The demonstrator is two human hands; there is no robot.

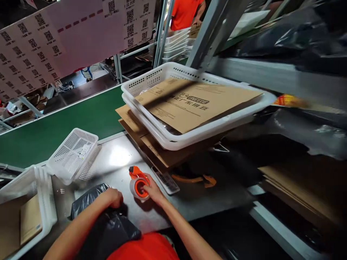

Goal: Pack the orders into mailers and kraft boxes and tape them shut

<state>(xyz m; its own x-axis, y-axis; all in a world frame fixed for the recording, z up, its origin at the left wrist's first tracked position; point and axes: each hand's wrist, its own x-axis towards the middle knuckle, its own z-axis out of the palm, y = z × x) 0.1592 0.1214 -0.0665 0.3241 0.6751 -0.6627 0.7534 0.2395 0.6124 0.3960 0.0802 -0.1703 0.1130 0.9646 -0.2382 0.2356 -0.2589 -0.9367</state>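
My left hand (114, 198) is closed on a black plastic bag (108, 227), which lies against my red shirt at the front edge of the metal table (116, 155). What the bag contains is hidden. In my right hand (154, 190) is an orange tape dispenser (137, 173) with a roll of clear tape, its head pointing away from me. The fingers wrap round the roll's side and centre. Just right of that hand lies a flat, pale handheld device (168, 181), partly under some cardboard.
Stacked white baskets (176, 142) holding a brown cardboard mailer (187, 104) rest on cardboard at the back. A small white basket (73, 153) and a bin with cartons (45, 216) stand left. Behind runs a green conveyor belt (103, 110). Metal posts (206, 39) rise beyond; a person in orange (184, 14) stands there.
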